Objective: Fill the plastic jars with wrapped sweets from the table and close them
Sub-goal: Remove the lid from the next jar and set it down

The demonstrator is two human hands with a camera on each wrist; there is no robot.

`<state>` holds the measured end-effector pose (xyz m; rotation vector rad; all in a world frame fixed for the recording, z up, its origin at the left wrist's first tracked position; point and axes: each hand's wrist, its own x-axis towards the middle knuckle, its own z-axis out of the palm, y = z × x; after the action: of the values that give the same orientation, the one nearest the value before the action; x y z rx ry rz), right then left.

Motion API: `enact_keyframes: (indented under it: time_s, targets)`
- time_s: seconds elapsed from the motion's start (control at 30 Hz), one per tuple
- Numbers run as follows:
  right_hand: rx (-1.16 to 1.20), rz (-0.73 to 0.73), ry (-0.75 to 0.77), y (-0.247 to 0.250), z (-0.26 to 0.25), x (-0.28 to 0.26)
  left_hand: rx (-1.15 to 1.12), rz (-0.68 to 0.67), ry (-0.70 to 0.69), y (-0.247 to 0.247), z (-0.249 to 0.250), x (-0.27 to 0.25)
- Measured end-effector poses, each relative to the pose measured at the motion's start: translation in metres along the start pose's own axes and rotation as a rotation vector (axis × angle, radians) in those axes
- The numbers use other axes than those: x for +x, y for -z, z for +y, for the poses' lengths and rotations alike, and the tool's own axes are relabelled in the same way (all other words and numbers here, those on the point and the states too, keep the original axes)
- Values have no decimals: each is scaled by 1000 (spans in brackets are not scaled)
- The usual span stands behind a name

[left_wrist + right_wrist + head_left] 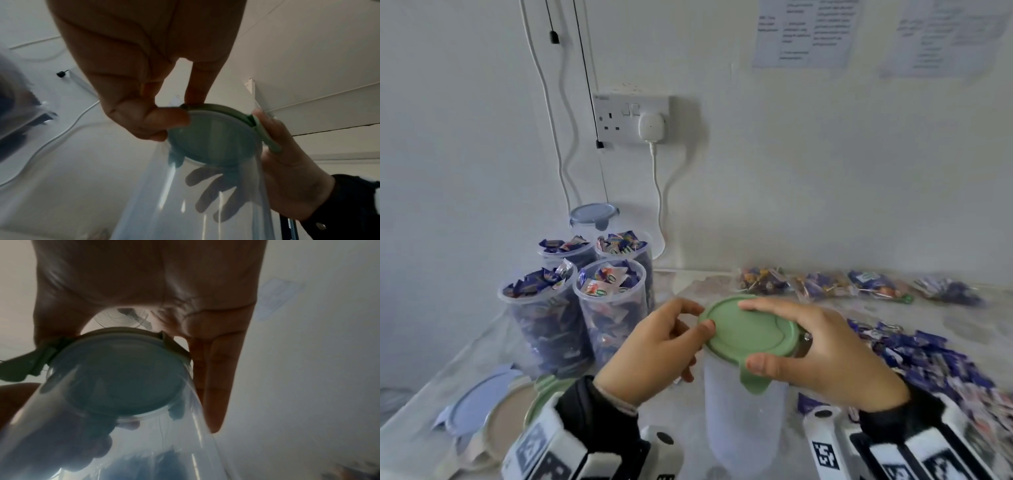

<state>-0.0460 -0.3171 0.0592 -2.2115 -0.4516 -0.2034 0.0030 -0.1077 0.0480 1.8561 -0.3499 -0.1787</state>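
Observation:
A clear plastic jar point(743, 411) stands at the table's front centre with a green lid point(751, 329) on its mouth. It looks empty; fingers show through its wall point(185, 203). My left hand point(702, 317) pinches the lid's left rim between thumb and finger point(195, 100). My right hand point(750, 334) spans the lid, fingers over the far edge and thumb on the near clip flap point(755, 383). In the right wrist view the lid point(123, 378) is seen from below, with my fingers point(216, 378) down its right side.
Several open jars full of sweets point(571, 301) stand at the left, with a closed blue-lidded jar point(594, 214) behind. Loose lids point(482, 407) lie at the front left. A pile of wrapped sweets point(928, 359) covers the right; lollipop bags point(825, 284) lie along the wall.

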Motion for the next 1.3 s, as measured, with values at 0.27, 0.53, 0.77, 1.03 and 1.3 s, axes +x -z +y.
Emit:
enact_keyframes:
  time_s: [0.27,0.53,0.77,1.03,1.3]
  targets:
    - [85,-25,47,-6,18,-32,-51,101,-80,-27,-13,-31]
    - [12,229,97,-10,30,-34,-239,91,-72,-36,-18,-38]
    - [138,197,94,-11,36,-28,-280,26,-70,-33,-15,-36]
    - [206,129,41,-2,40,-24,-402,55,-81,-38,-13,-43]
    - [263,-17,62,6,35,-8,-285,-40,-122,-23,-16,-35]
